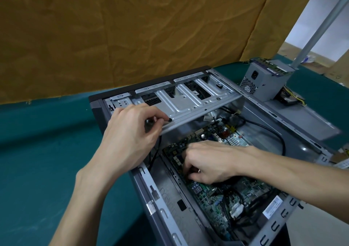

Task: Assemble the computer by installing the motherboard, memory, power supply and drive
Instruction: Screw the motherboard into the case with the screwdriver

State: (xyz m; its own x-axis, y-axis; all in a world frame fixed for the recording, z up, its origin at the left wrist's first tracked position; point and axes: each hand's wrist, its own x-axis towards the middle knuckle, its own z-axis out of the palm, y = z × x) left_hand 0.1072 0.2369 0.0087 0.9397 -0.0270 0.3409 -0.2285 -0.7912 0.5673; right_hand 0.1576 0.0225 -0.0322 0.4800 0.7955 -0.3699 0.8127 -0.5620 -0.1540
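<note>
Motherboard [217, 191]: lay inside the case [170, 194], lower centre; seating appeared under way.
Right hand [209, 162]: fingers curled down onto the board.
Left hand [130, 130]: pinched a dark-tipped tool [169, 119].
Power supply [264, 81]: outside on the bench [47, 132], upper right; evidently uninstalled.

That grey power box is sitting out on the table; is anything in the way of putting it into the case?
Yes. Both the left hand and right hand are inside the open case, and the power supply sits outside beyond its far wall.
</note>
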